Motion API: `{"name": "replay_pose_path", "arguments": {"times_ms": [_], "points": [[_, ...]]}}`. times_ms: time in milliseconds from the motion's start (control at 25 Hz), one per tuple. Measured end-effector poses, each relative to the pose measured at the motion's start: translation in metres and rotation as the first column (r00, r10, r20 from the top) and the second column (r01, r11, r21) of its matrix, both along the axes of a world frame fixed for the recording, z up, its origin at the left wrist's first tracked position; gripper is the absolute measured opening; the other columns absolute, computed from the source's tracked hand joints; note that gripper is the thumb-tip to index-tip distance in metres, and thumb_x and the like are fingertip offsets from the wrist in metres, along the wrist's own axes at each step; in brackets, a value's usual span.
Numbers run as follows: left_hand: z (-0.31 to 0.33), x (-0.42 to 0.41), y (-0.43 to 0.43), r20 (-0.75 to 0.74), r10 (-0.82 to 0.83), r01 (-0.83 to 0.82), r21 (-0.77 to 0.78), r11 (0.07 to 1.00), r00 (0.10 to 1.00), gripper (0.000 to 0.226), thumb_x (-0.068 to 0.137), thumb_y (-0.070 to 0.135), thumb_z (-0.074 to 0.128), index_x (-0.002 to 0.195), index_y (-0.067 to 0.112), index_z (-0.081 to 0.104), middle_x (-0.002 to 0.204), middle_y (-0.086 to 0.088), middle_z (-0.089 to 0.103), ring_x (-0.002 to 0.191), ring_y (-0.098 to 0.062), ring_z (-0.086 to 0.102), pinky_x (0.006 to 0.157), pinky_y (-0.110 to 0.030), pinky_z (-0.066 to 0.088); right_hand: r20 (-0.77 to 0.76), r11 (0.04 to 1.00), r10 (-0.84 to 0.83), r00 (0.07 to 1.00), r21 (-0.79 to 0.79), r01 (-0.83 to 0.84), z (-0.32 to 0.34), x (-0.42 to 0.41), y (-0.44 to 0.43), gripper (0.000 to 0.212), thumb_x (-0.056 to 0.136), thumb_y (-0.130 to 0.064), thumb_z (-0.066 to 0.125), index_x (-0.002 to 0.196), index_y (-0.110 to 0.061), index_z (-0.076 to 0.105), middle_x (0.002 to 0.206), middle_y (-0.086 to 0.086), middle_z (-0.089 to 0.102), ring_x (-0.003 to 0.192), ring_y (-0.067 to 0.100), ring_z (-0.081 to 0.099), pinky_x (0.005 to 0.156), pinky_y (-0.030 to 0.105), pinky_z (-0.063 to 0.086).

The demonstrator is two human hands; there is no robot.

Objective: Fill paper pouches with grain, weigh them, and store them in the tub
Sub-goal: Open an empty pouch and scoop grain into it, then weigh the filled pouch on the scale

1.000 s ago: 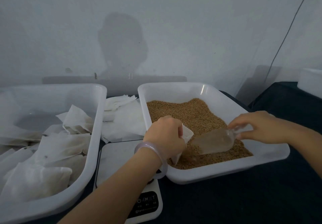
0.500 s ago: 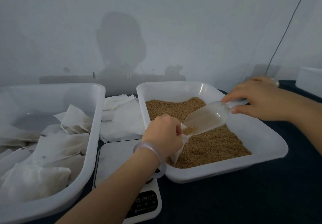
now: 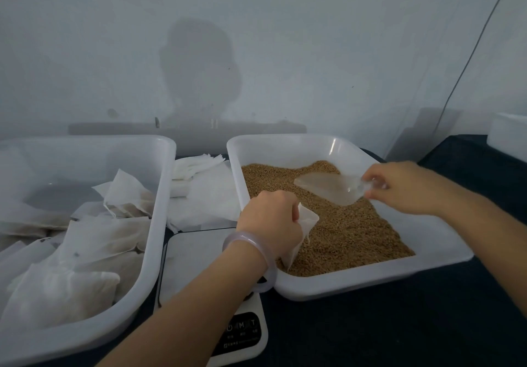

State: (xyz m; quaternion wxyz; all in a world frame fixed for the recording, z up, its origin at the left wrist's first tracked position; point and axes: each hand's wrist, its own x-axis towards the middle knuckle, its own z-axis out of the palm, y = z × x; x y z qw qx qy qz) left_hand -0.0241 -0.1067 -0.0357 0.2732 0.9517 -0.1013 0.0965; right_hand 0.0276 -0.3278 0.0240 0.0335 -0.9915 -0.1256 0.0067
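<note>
My left hand [image 3: 271, 221] grips a white paper pouch [image 3: 306, 224] upright over the near left part of the grain tray [image 3: 370, 275]. Brown grain [image 3: 342, 232] covers most of that tray's floor. My right hand [image 3: 405, 187] pinches the handle of a clear plastic scoop [image 3: 328, 189], which lies low over the grain behind the pouch, its mouth pointing left. Apart from the pouch, the scoop looks empty. On the left stands a white tub [image 3: 159, 224] with several filled pouches [image 3: 85, 266] inside.
A white digital scale [image 3: 194, 255] sits between the tub and the tray, partly under my left forearm. Flat unfilled pouches [image 3: 199, 184] lie behind it. A white box [image 3: 510, 138] stands at the far right on the dark cloth. A wall is close behind.
The scoop dipped into the grain, rose and tipped its load into the pouch, and has now swung back and down over the grain. My left hand kept the pouch in place.
</note>
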Motion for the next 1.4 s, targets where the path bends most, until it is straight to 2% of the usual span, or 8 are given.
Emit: {"name": "replay_pose_path", "arguments": {"times_ms": [280,480,680,800,960,1080,1200,1400], "points": [[-0.004,0.005,0.001,0.015,-0.026,0.025,0.023,0.999,1.0,0.028,0.083,0.014,0.051,0.11,0.018,0.056,0.091,-0.001,0.063,0.084,-0.021,0.06,0.075,-0.037,0.054,-0.159,0.991,0.063,0.985,-0.11,-0.081,-0.052,0.005,0.031,0.027,0.088,-0.032,0.063,0.113,-0.024,0.056,0.109,-0.004,0.06,0.091,0.009,0.055,0.075,0.023,0.045],[-0.007,0.008,0.002,0.081,-0.045,0.044,0.007,0.999,0.996,0.011,0.088,0.022,0.052,0.079,0.022,0.059,0.079,0.004,0.051,0.074,-0.016,0.05,0.065,-0.028,0.042,-0.174,0.953,0.196,0.965,0.264,-0.146,-0.048,0.003,0.034,0.074,0.075,-0.025,0.077,0.139,-0.029,0.039,0.124,-0.02,0.051,0.113,-0.002,0.048,0.092,0.018,0.038],[0.003,0.001,0.005,0.147,0.034,0.002,-0.242,0.97,0.989,0.014,0.088,0.033,0.059,0.077,0.026,0.054,0.073,0.012,0.05,0.069,-0.008,0.048,0.056,-0.018,0.035,-0.223,0.792,0.333,0.916,0.594,-0.144,-0.039,-0.012,0.048,0.08,0.069,-0.027,0.081,0.137,-0.037,0.042,0.121,-0.02,0.057,0.111,0.0,0.055,0.097,0.032,0.049],[0.032,-0.007,0.017,0.226,0.058,0.0,-0.248,0.969,0.972,0.024,0.082,0.041,0.063,0.067,0.029,0.048,0.068,0.011,0.05,0.063,-0.007,0.049,0.053,-0.021,0.034,-0.05,0.655,0.324,0.945,0.732,-0.187,-0.027,-0.022,0.071,0.082,0.054,-0.047,0.085,0.128,-0.039,0.051,0.111,-0.018,0.064,0.098,0.0,0.062,0.086,0.032,0.055],[0.066,-0.01,0.053,0.258,0.169,-0.103,-0.25,0.963,0.951,0.031,0.075,0.041,0.07,0.061,0.021,0.051,0.058,0.01,0.056,0.06,-0.003,0.053,0.05,-0.018,0.039,0.129,0.594,0.24,0.962,0.764,-0.251,-0.01,-0.03,0.114,0.089,0.043,-0.072,0.073,0.123,-0.041,0.051,0.095,-0.015,0.062,0.077,-0.01,0.058,0.062,0.007,0.045],[0.067,-0.013,0.084,0.228,0.173,-0.109,-0.267,0.957,0.958,0.042,0.071,0.04,0.074,0.053,0.021,0.042,0.044,0.012,0.043,0.045,-0.001,0.043,0.043,-0.012,0.032,0.089,0.514,0.339,0.937,0.816,-0.263,-0.01,-0.032,0.142,0.045,0.063,-0.039,0.082,0.103,-0.035,0.063,0.083,-0.013,0.069,0.069,-0.005,0.063,0.056,0.01,0.046],[0.066,-0.009,0.112,0.127,0.119,-0.074,-0.311,0.947,0.985,0.042,0.061,0.048,0.077,0.056,0.021,0.045,0.043,0.017,0.048,0.043,0.002,0.044,0.043,-0.01,0.034,0.04,0.452,0.38,0.924,0.864,-0.223,-0.015,-0.024,0.164,0.037,0.074,-0.012,0.078,0.104,-0.027,0.064,0.087,-0.003,0.072,0.078,0.007,0.069,0.069,0.026,0.056],[0.056,-0.004,0.138,-0.18,-0.121,0.021,-0.479,0.878,0.976,0.045,0.055,0.052,0.076,0.094,0.039,0.06,0.097,0.006,0.067,0.085,-0.006,0.064,0.072,-0.022,0.054,0.047,0.236,0.431,0.901,0.958,-0.162,-0.027,-0.012,0.182,0.045,0.073,-0.008,0.077,0.113,-0.024,0.061,0.088,0.002,0.074,0.079,0.015,0.071,0.065,0.026,0.057]]}}
